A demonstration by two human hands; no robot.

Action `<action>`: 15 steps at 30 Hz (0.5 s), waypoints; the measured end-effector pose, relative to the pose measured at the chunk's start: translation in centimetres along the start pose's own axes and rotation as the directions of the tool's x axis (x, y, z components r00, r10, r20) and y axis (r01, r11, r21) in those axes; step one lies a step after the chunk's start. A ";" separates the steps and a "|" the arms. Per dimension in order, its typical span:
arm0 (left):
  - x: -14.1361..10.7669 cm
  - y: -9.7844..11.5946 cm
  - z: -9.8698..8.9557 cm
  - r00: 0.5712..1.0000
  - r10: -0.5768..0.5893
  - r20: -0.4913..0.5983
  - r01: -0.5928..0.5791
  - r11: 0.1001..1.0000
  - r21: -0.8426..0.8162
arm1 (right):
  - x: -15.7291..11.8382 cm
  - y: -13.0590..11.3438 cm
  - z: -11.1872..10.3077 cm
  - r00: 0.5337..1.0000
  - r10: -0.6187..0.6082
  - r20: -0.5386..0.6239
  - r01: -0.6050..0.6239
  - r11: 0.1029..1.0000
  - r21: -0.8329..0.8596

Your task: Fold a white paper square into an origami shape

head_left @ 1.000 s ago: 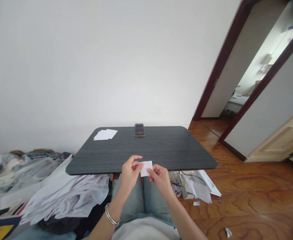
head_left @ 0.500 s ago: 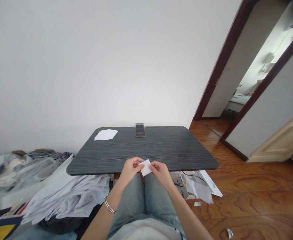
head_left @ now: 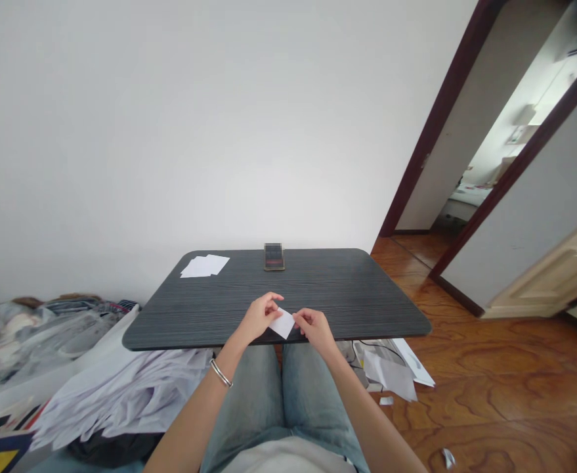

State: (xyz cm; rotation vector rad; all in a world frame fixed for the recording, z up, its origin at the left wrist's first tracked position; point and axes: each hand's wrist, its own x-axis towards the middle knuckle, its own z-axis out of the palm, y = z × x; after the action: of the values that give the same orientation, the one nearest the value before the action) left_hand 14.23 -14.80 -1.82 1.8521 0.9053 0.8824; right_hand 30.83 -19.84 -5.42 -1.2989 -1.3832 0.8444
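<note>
A small white piece of paper (head_left: 283, 324), folded or cut to a near-square, is held at the front edge of the dark table (head_left: 347, 289). My left hand (head_left: 262, 316) pinches its left side between thumb and fingers, with the index finger lifted. At the paper's right corner, the thumb and index finger of my right hand (head_left: 314, 326) are closed together on it. A silver bangle circles my left wrist.
White paper sheets (head_left: 202, 266) lie at the table's back left. A dark phone-like object on a stand (head_left: 274, 257) is at the back middle. White cloth (head_left: 135, 394) is heaped on the left; papers and cables (head_left: 389, 374) sit below the table's right side.
Both hands have moved slightly forward with the paper, from over the lap to the table's edge. The paper has turned, and the left index finger has lifted.
</note>
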 end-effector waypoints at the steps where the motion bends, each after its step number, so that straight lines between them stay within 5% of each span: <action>1: 0.1 -0.2 0.0 1.000 0.007 0.015 -0.007 1.000 -0.003 | 0.1 0.1 0.0 1.000 -0.002 -0.006 0.002 1.000 -0.014; 9: 0.1 -1.6 1.0 0.994 -0.014 -0.107 0.000 0.992 -0.126 | -0.1 0.3 -0.1 1.000 0.001 -0.024 -0.002 1.000 -0.021; 15: -0.7 -1.3 1.0 0.989 -0.139 -0.055 0.117 0.949 -0.294 | 0.2 0.4 -0.1 0.996 0.040 -0.076 -0.033 0.995 0.090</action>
State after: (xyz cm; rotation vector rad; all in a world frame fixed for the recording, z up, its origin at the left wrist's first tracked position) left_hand 14.46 -15.33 -3.50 1.5005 0.8795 0.9538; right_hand 31.08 -19.56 -5.73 -1.2792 -1.2501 0.8614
